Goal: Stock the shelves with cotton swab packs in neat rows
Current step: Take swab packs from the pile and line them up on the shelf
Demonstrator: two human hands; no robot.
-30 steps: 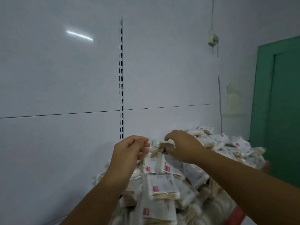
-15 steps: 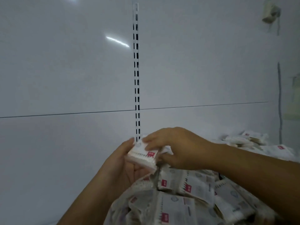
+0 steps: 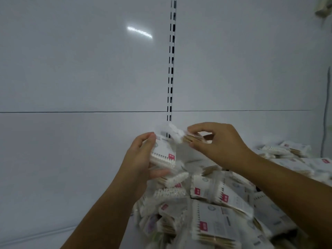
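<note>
Here, our left grip [image 3: 139,159] is curled round one cotton swab pack [image 3: 162,154], thumb on its upper edge and fingers beneath it; the pack stands nearly upright, its red label at the lower right corner facing us. Our right grip [image 3: 221,142] pinches a second pack [image 3: 179,135] between thumb and fingertips, the white cotton tips pointing left and the wooden sticks running back into the hand; this pack is blurred, and it sits just above and to the right of the first, though we cannot tell whether the two touch. Both are held in the air in front of the white back panel [image 3: 71,69]. Below them and off to the right lies a loose heap of packs [image 3: 215,200], tumbled at all angles, many with red labels showing. Behind the hands a slotted upright [image 3: 172,60] runs up the panel; a thin horizontal seam [image 3: 71,111] crosses it just above the packs; a cable [image 3: 326,105] hangs at the far right.
</note>
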